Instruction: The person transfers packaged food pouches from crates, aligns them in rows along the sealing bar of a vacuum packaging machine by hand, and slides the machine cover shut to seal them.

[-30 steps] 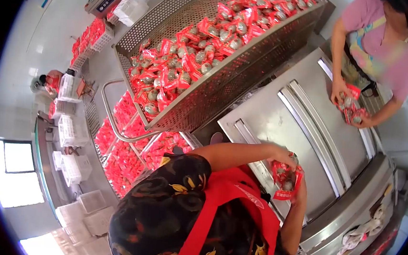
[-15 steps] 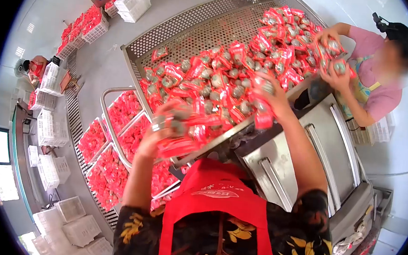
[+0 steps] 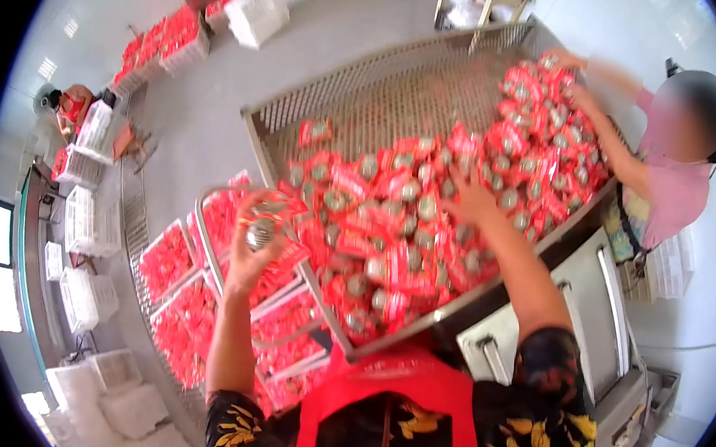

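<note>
**Right hand over the pile, left hand outside the cart with packs**

The relation that counts most is between the right hand (image 3: pixel 471 197) and the packs (image 3: pixel 412 266) in the cart (image 3: pixel 369 86). The right arm reaches over the near side of the cart, and this hand is at the middle of the pile, so packs lie directly below it and on all sides of it. Its fingers look spread, and I see no pack gripped in it; whether the fingertips press on one, I cannot tell because of blur.

The left hand is the farther one from this part of the pile. It is raised just beside the left end of the cart, with its fingers closed around some packs; the exact number is not clear. Red wrapper from them points toward the cart. From this hand, the pile lies to the right.

The packs inside the cart point in many directions, so no common long axis can be given. One lone pack (image 3: pixel 315 132) lies apart, near the far left corner of the cart. Filled crates (image 3: pixel 192 248) stand to the left of the cart, and a co-worker (image 3: pixel 671 193) reaches in at its right end.
</note>
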{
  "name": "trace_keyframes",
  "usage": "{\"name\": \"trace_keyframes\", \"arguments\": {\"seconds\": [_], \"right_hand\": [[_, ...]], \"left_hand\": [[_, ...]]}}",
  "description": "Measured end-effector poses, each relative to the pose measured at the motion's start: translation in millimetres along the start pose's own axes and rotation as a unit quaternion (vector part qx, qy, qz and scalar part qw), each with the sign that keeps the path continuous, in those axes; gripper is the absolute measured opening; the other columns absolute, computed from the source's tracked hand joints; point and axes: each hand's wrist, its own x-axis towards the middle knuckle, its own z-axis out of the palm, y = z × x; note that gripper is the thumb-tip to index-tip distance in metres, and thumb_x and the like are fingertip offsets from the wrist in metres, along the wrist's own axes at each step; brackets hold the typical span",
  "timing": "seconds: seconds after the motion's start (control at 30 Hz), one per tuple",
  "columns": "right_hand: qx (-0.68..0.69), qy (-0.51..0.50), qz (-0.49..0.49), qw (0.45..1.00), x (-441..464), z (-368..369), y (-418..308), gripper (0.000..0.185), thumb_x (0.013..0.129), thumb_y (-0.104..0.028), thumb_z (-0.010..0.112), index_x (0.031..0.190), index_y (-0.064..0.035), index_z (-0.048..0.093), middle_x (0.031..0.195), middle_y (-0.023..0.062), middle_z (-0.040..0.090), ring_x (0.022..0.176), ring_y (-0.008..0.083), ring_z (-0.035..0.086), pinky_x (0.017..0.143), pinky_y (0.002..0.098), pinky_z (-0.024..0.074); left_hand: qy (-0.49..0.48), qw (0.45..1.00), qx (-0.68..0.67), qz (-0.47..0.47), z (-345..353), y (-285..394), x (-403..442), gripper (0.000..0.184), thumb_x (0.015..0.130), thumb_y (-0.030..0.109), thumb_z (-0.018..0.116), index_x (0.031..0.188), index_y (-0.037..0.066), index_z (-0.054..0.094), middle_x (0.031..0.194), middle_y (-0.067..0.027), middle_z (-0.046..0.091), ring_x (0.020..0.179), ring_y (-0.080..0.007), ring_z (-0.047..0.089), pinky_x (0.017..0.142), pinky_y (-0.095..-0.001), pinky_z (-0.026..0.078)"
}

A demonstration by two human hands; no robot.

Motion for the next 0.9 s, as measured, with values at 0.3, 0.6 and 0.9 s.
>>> {"name": "trace_keyframes", "arguments": {"seconds": [0.3,0.6,0.9], "right_hand": [[0.179,0.207,0.065,0.960,-273.8,-35.4,4.5,0.061,0.079,-0.015,0.075,0.134,-0.0129,0.050,0.135,0.0166,0.048,0.114,0.0385,0.057,0.088,0.0415,0.0527],[0.104,0.244,0.440,0.858,-564.2,75.8,5.1,0.054,0.076,-0.007,0.072,0.126,-0.0079,0.052,0.124,0.0183,0.053,0.092,0.0320,0.061,0.079,0.0400,0.0526],[0.285,0.192,0.730,0.591,-749.9,238.8,-83.6,0.045,0.075,-0.016,0.074,0.117,-0.0076,0.060,0.109,0.0159,0.062,0.088,0.0263,0.065,0.077,0.0388,0.0520]], "left_hand": [[-0.065,0.889,0.444,0.085,85.3,-102.5,238.7,0.082,0.061,0.035,0.081,0.134,0.019,0.046,0.127,-0.0211,0.046,0.107,-0.0402,0.059,0.089,-0.0511,0.051],[-0.326,0.657,0.672,-0.102,133.9,-202.0,314.0,0.076,0.085,0.064,0.045,0.135,0.008,0.052,0.137,-0.0188,0.053,0.127,-0.0405,0.049,0.107,-0.0589,0.027],[-0.210,0.603,0.763,0.099,150.0,-208.8,375.8,0.063,0.095,0.051,0.045,0.127,-0.001,0.057,0.130,-0.0263,0.056,0.120,-0.0426,0.052,0.102,-0.0454,0.041]]}}
